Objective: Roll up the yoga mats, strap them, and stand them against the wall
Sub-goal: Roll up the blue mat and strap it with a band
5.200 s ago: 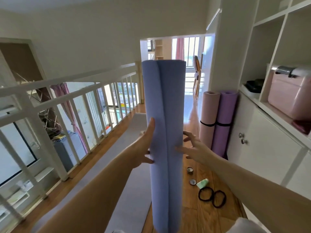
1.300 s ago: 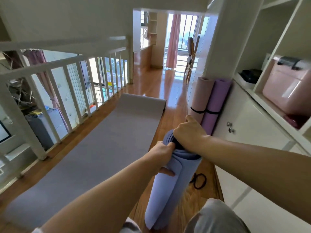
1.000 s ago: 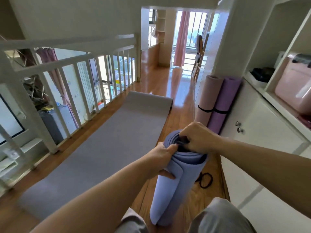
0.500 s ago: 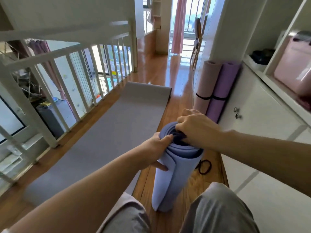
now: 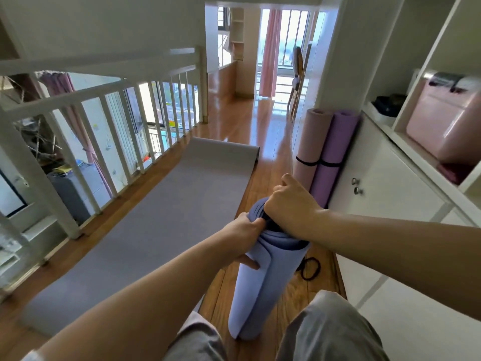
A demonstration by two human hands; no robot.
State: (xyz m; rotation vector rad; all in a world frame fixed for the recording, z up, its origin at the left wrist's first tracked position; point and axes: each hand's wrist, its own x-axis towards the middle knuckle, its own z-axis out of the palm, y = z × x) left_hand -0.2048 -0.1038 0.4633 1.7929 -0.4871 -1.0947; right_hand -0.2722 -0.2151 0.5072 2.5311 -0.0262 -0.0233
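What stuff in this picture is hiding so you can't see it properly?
All in the head view.
Top opening of the blue mat roll: covered by the right hand gripping it.
Black straps: partly behind the roll, so their number is unclear.
Pink case: cut off by the right edge.
Dark thing on the shelf: too small to name.

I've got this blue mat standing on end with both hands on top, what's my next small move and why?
Probably twist the core tighter with the right hand while the left hand pins the outer edge: the outer layer of the blue mat gapes loose, and the black strap lies on the floor beside it, not yet on.
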